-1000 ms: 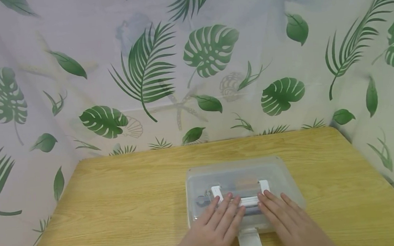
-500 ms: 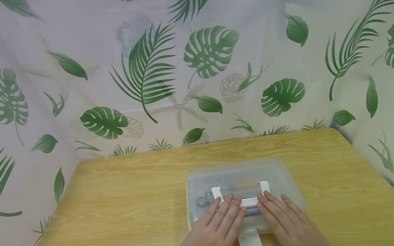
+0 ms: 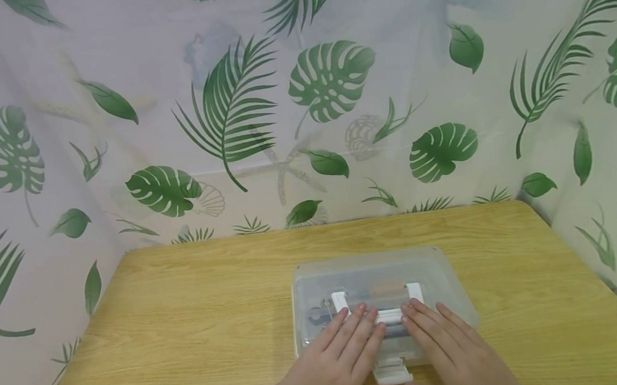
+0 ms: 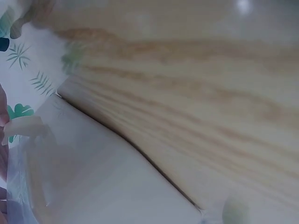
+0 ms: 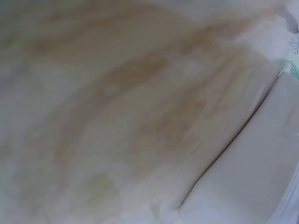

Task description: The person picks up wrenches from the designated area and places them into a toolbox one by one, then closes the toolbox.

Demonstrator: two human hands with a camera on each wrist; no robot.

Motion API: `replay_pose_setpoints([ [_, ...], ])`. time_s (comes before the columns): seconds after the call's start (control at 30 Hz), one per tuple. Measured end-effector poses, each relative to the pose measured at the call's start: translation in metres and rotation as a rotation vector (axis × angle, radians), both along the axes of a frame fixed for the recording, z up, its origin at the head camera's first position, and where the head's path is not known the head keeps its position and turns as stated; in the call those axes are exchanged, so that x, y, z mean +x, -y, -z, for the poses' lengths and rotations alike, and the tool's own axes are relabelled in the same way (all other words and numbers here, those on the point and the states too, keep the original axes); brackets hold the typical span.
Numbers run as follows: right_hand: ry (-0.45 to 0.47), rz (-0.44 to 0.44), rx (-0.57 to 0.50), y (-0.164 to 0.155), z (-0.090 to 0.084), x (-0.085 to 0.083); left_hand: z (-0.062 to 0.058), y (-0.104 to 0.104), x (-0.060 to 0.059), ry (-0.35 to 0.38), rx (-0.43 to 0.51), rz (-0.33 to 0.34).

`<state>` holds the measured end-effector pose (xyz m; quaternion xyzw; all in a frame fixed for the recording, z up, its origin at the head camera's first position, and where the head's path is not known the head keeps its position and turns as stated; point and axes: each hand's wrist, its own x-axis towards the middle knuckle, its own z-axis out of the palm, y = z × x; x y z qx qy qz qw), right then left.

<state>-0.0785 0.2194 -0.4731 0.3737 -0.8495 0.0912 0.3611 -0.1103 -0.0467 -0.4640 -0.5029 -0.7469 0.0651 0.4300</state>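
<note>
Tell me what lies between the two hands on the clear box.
In the head view, the white handle on the lid of the clear box lies between the left hand and right hand, with the white latch nearer.

You're facing a light wooden table [image 3: 199, 322], its grain running sideways, a pale curtain [image 3: 301, 96] printed with green tropical leaves enclosing it on three sides, soft even light.

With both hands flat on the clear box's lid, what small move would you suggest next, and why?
Probably press the white latch fully home: the left hand and right hand hold the lid of the clear box down, and the latch at the near edge looks only partly folded.
</note>
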Motion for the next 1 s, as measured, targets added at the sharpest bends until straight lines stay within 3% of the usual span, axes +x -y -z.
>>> replay_pose_setpoints([
  [0.27,-0.069,-0.071,-0.066,0.002,0.0,-0.007,-0.003,-0.001,-0.001,0.019,0.004,0.008],
  [0.5,-0.037,-0.083,-0.06,0.003,-0.005,-0.01,-0.007,0.0,-0.001,0.02,-0.008,0.007],
  [1.0,-0.114,-0.208,-0.076,-0.001,-0.01,-0.022,-0.012,0.002,-0.006,0.018,-0.008,0.058],
])
